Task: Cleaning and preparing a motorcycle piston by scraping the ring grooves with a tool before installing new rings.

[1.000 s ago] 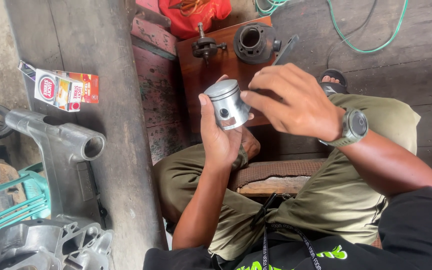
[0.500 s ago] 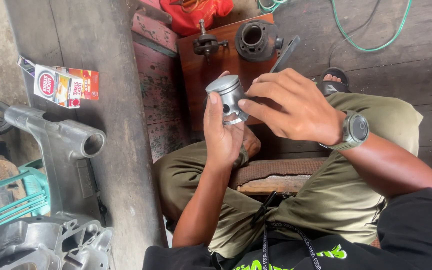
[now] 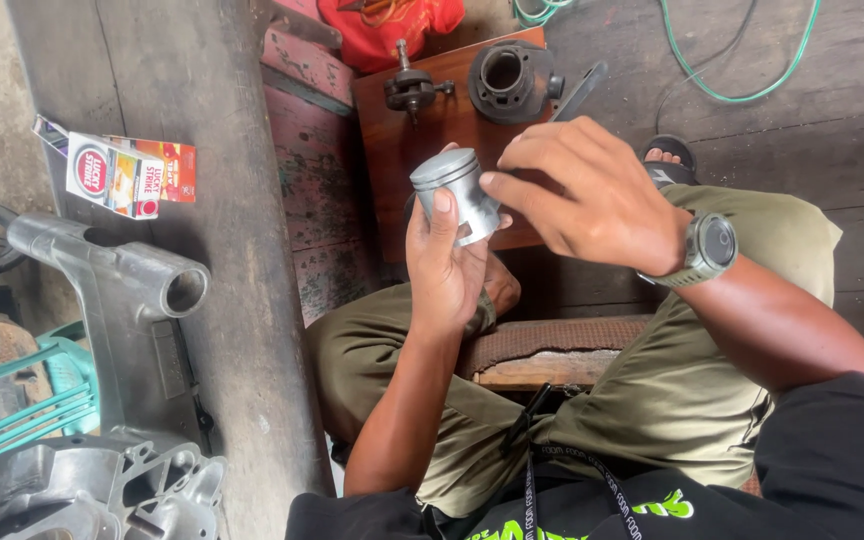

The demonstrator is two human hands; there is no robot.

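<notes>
My left hand [image 3: 449, 268] grips a silver metal piston [image 3: 455, 190], thumb laid along its side and its crown facing up and to the left. My right hand [image 3: 580, 195] hovers at the piston's right side, fingertips touching its skirt, and a grey wristwatch [image 3: 705, 247] sits on that wrist. Beyond the hands a brown wooden board [image 3: 430, 120] carries a dark engine cylinder [image 3: 508, 80], a small crankshaft part [image 3: 411, 88] and a dark hand tool [image 3: 580, 92]. I sit with knees bent in olive trousers.
A thick grey beam [image 3: 207, 240] runs down the left with a small red and white carton [image 3: 112, 175] on it. Grey cast metal engine parts [image 3: 112, 290] and a teal crate [image 3: 12, 400] lie at left. Red cloth [image 3: 392, 22] and a green hose [image 3: 732, 90] lie beyond.
The piston has shifted slightly left and tilted in my left hand. My right hand's fingers have moved along its side, staying in contact.
</notes>
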